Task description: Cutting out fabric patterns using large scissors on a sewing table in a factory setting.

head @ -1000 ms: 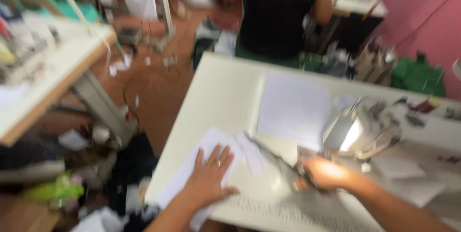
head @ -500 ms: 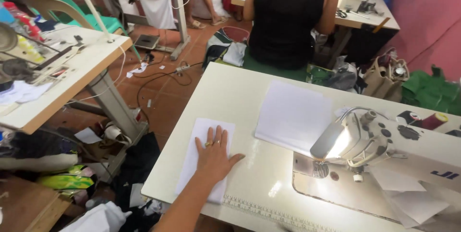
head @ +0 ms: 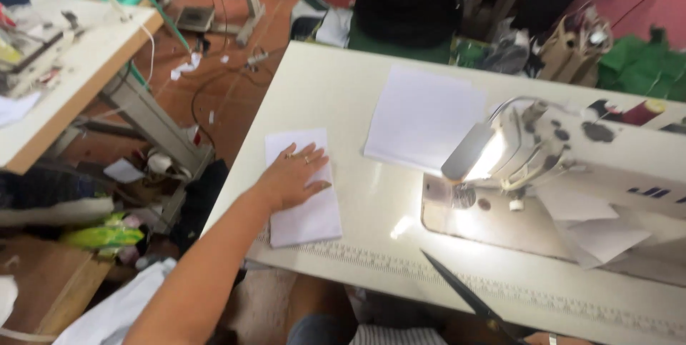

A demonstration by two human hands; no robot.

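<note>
The left hand (head: 291, 176) lay flat, fingers spread, on a white fabric piece (head: 302, 188) near the sewing table's (head: 336, 88) front-left edge; the right hand was out of view. Lifting it would call for a pinch.

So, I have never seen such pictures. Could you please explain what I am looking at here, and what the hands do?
The view comes from a camera worn on a person's head, looking down at a pale sewing table. The left hand lies flat, fingers spread, on a small white fabric piece. The right hand is almost out of view at the bottom edge, by dark scissors; whether it holds them is unclear. A larger white piece lies beside the lit sewing machine. Another person stands behind the table.
</note>
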